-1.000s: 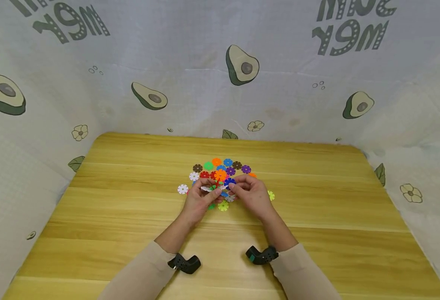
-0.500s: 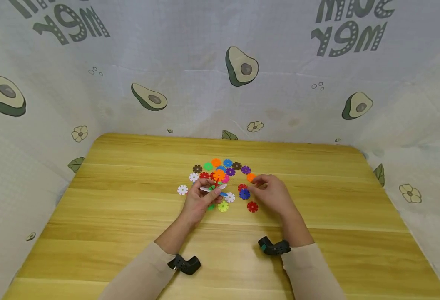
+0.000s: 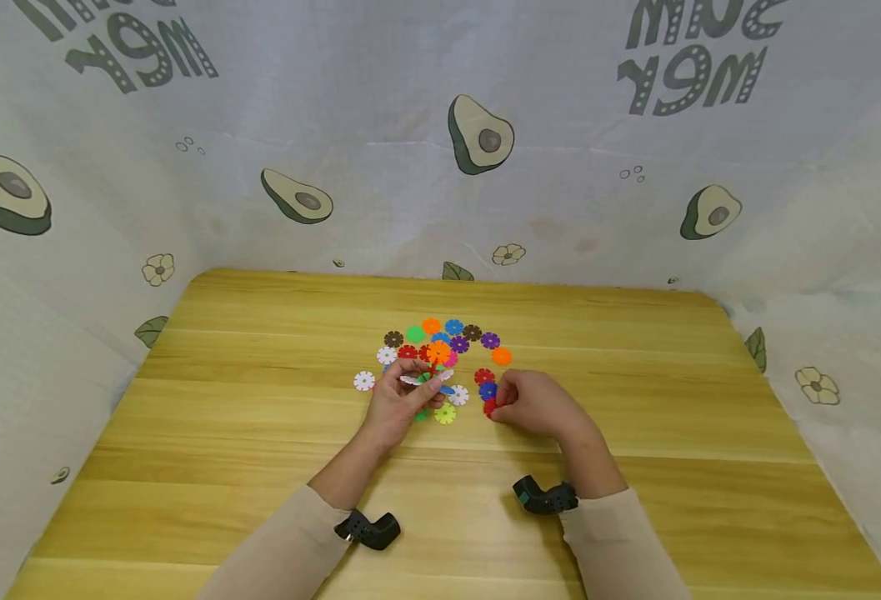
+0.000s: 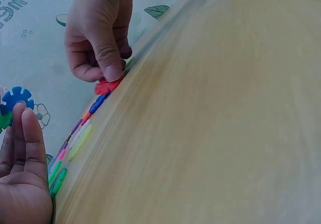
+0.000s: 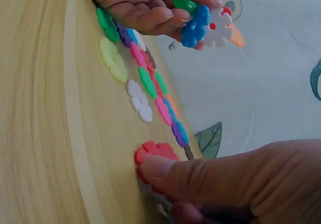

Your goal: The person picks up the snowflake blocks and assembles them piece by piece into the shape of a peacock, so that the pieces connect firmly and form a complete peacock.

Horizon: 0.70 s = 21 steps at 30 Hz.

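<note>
My left hand (image 3: 402, 402) holds up a cluster of slotted plastic snowflake discs fitted together: an orange disc (image 3: 438, 352) on top, a white disc (image 5: 218, 27), a blue disc (image 5: 194, 28) and a green disc (image 5: 183, 2), with some red showing between. To the right, my right hand (image 3: 536, 403) pinches a red snowflake disc (image 5: 153, 149) between thumb and fingers, low over the table. A dark blue disc (image 3: 488, 391) lies right beside its fingertips, and another red disc (image 3: 484, 377) just beyond that.
Several loose discs in many colours lie spread behind and under the left hand, among them a purple disc (image 3: 490, 340), a brown disc (image 3: 393, 339) and a yellow disc (image 3: 445, 413). The wooden table (image 3: 260, 467) meets a printed cloth (image 3: 380, 167) at its back edge.
My right hand has left the cluster, let go of the dark blue disc on the table at the right, and taken a red disc, shifting it slightly left. The left hand stays put with the cluster.
</note>
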{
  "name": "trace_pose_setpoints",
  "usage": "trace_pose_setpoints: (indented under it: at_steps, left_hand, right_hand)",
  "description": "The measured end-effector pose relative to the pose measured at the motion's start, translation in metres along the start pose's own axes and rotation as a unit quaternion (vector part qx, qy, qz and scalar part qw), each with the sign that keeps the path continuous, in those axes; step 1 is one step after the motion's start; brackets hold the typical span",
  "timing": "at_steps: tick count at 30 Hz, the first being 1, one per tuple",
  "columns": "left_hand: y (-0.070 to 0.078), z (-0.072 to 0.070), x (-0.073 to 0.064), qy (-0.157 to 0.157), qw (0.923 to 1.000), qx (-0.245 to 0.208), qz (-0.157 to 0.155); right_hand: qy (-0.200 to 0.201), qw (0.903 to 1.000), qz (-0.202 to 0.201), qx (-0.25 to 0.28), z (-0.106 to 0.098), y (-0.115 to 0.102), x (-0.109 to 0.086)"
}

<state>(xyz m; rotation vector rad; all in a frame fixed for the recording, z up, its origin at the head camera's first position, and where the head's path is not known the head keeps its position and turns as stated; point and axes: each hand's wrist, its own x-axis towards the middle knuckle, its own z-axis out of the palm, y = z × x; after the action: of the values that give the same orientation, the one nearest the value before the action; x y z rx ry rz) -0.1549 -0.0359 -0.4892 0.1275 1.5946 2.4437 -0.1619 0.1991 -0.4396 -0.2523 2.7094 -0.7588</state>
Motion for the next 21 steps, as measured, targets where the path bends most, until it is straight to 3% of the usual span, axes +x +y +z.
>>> trace_pose_setpoints:
  at_steps: [3, 6, 8, 12, 15, 21]
  left_hand:
    - [-0.001, -0.001, 0.000, -0.003, 1.0000, 0.002, 0.003]
    - [-0.001, -0.001, 0.000, -0.007, 1.0000, 0.002, 0.006]
    - [-0.001, -0.001, 0.000, -0.010, 0.9999, 0.002, 0.007]
    - [-0.002, -0.002, 0.001, -0.016, 0.9999, 0.001, 0.006]
    - [-0.002, -0.002, 0.001, -0.018, 0.9998, 0.002, 0.005]
    - [-0.002, -0.002, 0.001, -0.023, 0.9997, -0.003, 0.006]
  right_hand:
    - [0.011, 0.9992, 0.003, 0.039, 0.001, 0.001, 0.002]
    - [0.018, 0.9914, 0.005, 0.130, 0.002, 0.000, 0.004]
    - [0.024, 0.9756, -0.008, 0.218, 0.002, -0.003, 0.006]
    - [0.040, 0.9295, -0.045, 0.364, 0.003, -0.012, 0.006]
    - [0.045, 0.9157, -0.046, 0.397, 0.006, -0.019, 0.007]
    - [0.042, 0.9114, -0.029, 0.409, 0.013, -0.026, 0.009]
